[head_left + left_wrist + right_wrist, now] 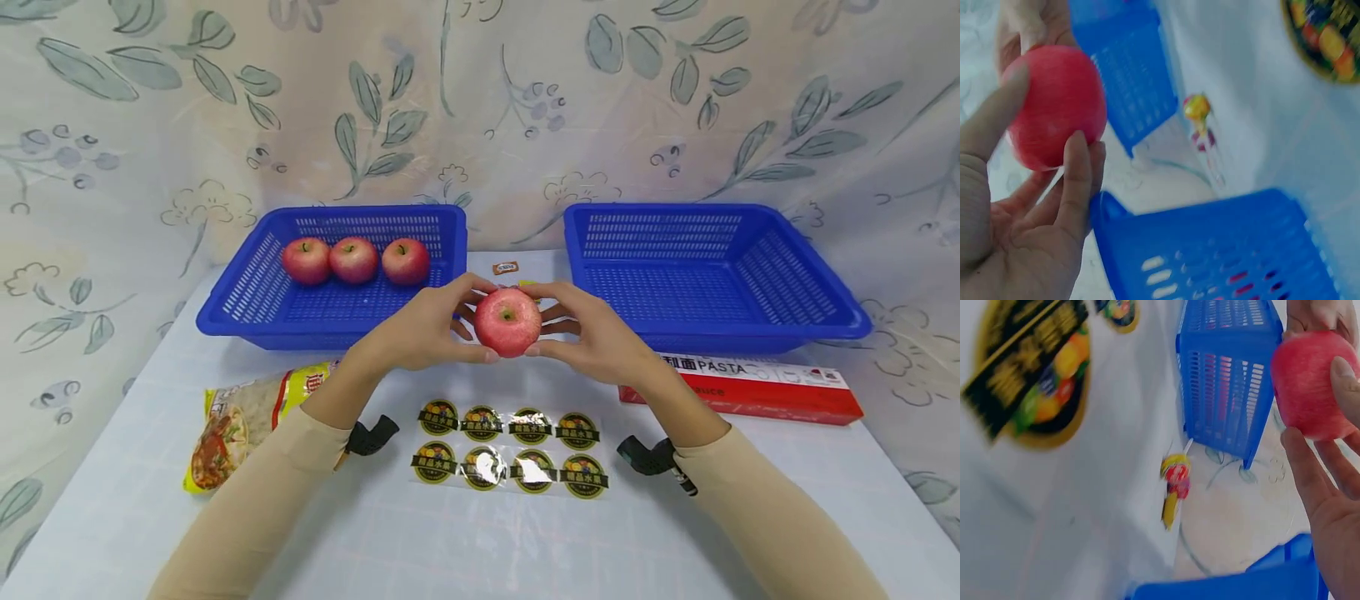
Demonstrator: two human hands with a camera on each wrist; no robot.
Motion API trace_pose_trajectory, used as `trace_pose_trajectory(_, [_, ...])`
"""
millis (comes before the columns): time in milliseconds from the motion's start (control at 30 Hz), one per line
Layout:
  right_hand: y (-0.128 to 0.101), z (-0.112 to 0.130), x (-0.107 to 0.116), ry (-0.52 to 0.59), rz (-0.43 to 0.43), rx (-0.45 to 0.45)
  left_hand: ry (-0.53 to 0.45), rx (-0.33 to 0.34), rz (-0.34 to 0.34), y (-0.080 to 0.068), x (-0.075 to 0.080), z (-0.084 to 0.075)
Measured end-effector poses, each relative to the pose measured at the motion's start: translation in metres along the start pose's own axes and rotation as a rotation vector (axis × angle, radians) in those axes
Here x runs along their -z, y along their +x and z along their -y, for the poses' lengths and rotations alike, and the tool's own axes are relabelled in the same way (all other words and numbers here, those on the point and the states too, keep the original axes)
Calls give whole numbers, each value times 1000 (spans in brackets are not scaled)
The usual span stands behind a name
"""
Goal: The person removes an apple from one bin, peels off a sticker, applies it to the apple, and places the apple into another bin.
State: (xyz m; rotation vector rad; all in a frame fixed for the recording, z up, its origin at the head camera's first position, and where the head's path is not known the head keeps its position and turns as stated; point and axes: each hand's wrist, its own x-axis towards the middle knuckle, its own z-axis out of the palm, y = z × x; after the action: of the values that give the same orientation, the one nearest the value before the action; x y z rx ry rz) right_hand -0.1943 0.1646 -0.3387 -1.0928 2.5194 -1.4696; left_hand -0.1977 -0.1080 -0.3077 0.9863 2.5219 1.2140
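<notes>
A red apple (507, 322) is held up between both hands, above the table and between two blue baskets. My left hand (423, 329) grips its left side with thumb and fingers, and my right hand (596, 329) grips its right side. In the left wrist view the apple (1060, 106) lies between the left thumb and fingers; the right wrist view shows the apple (1313, 384) against the right fingertips. Below it on the table lies a sheet of round fruit stickers (508, 448) in two rows. Three more apples (354, 260) sit in the left blue basket (262, 325).
The right blue basket (720, 329) stands at the back right. A red pasta box (780, 404) lies in front of it. At the left lies a yellow noodle bag (240, 433), partly behind the left forearm. A small orange packet (506, 267) and a wrapped lollipop (1176, 475) lie between the baskets.
</notes>
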Motion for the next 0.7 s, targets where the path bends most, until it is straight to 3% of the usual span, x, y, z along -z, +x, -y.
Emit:
trace_pose_trajectory(267, [-18,-5,5,-11,102,-47,67,-49,-4,-2,-30,0])
trace_pose_trajectory(400, [-24,-11,1,-53,126,-29,128,-55,35,-3,-44,7])
trace_pose_trajectory(700, [-23,-26,-10,-127,142,-43,174,-2,67,0,-52,22])
